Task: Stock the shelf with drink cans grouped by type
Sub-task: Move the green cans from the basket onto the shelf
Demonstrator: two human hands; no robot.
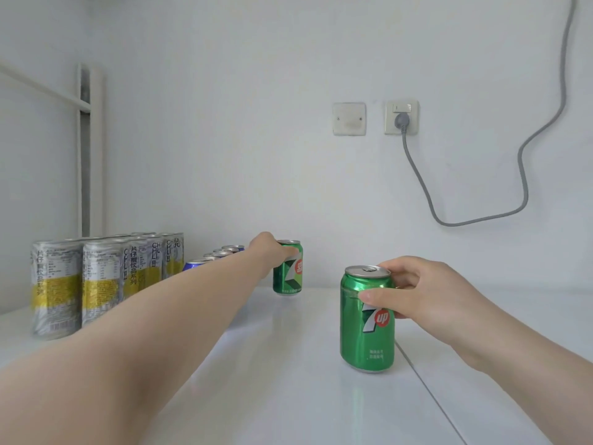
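Observation:
My left hand (268, 250) reaches far back over the white shelf (288, 364) and grips a green 7up can (288, 273) that stands upright near the back wall. My right hand (414, 289) holds a second green 7up can (367, 319) by its upper part, upright, at the shelf's middle right. A row of blue cans (221, 253) stands just left of the far green can, partly hidden by my left forearm. Several tall silver-and-yellow cans (96, 281) are grouped at the left.
The back wall carries a blank plate (349, 119) and a socket (401, 117) with a grey cable (526, 175) looping to the right. A white upright post (89, 149) stands behind the tall cans. Bare shelf lies in front and to the right.

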